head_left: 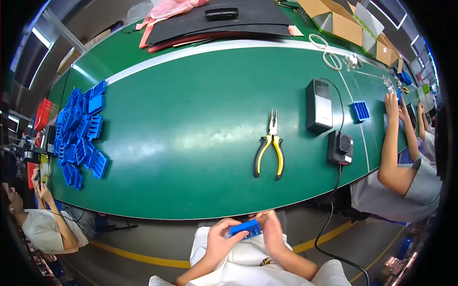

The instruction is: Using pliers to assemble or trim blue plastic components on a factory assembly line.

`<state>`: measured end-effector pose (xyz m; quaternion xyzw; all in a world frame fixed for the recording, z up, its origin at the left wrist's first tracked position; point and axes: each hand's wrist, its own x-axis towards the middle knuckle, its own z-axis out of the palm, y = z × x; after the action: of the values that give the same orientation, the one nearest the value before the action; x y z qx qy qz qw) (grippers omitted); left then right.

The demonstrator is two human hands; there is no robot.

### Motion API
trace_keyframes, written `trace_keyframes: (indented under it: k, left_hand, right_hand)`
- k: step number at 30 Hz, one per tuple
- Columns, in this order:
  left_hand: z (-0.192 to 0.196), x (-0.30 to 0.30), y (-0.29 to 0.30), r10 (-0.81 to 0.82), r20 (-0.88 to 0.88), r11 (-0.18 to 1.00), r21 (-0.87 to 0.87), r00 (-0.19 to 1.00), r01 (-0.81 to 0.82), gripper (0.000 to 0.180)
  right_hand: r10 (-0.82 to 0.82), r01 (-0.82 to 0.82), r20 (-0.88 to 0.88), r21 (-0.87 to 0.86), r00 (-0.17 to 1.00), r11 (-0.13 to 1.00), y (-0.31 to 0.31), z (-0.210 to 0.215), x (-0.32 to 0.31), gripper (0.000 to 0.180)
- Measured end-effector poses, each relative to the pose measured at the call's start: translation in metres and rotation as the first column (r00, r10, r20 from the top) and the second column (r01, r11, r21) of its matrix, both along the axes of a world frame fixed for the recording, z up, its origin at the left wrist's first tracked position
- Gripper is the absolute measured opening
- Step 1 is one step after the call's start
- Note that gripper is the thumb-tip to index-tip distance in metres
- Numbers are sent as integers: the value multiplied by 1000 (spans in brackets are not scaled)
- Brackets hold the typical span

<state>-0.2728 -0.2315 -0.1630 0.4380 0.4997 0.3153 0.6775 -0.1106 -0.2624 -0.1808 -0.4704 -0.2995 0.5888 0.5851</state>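
Note:
A small blue slotted plastic part (247, 229) is held over my lap, just off the table's near edge. My left hand (222, 239) is closed on its left end, with the thumb along the near side. At the right end my right hand (272, 232) has its fingers bent against the part; that hand is slightly blurred and its fingertips are partly hidden. Beyond my hands, long-nose pliers (272, 143) with yellow and black handles lie on the green table (191, 109), jaws pointing away from me.
Many blue slotted parts (76, 128) are heaped at the left. To the right stand a black-and-grey power bank (319, 106), a corded black device (340, 148) and one blue part (361, 111). Black sheets (219, 24) and cardboard boxes (343, 28) lie far off. Co-workers sit at both sides.

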Motion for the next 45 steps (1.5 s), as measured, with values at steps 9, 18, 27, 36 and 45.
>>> trace_keyframes:
  k: [9,18,27,36,45]
  left_hand:
    - [-16,41,-12,223,550,971,-199,805,-133,32]
    - [-32,62,-1,331,754,941,-305,568,-144,19]
    - [-40,59,-4,305,454,952,-160,837,-260,24]
    - [-27,49,10,304,77,951,38,949,-308,45]
    - [-13,15,3,162,143,977,114,976,-179,61]
  right_hand:
    - [72,-89,128,127,989,988,-5,6,21,88]
    - [149,-162,136,89,979,983,9,-13,21,82]
    - [33,-33,16,56,999,998,13,-15,13,54]
    - [-45,54,-90,104,995,993,33,-15,7,50]
    - [-82,11,284,242,955,970,32,-28,5,57]
